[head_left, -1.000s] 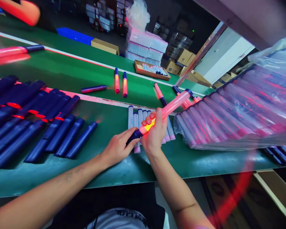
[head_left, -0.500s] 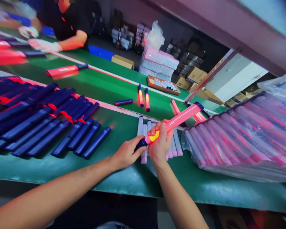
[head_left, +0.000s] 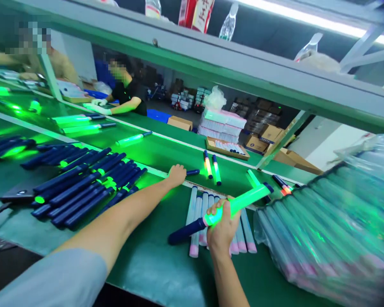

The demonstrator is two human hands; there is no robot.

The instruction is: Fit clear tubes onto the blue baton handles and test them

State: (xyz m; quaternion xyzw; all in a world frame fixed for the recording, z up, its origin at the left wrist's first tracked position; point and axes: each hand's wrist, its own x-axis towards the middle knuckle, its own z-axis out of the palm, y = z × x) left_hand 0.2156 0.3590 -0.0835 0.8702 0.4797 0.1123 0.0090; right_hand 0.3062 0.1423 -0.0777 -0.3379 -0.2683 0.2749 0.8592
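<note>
Gripping lit stick (head_left: 249,198) w/ R hand (head_left: 223,225), lower ctr of frame, slanted up-right. Has L hand (head_left: 177,175) nearer dark tube (head_left: 193,172), mid-frame, near-level, jutting frame-right; can't tell if clamped.

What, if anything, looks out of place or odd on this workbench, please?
One light stick on the green surface glows orange, and another stick farther right glows red, while the lit stick in the right hand glows green, so those two colours look odd. I see no spill.
</note>
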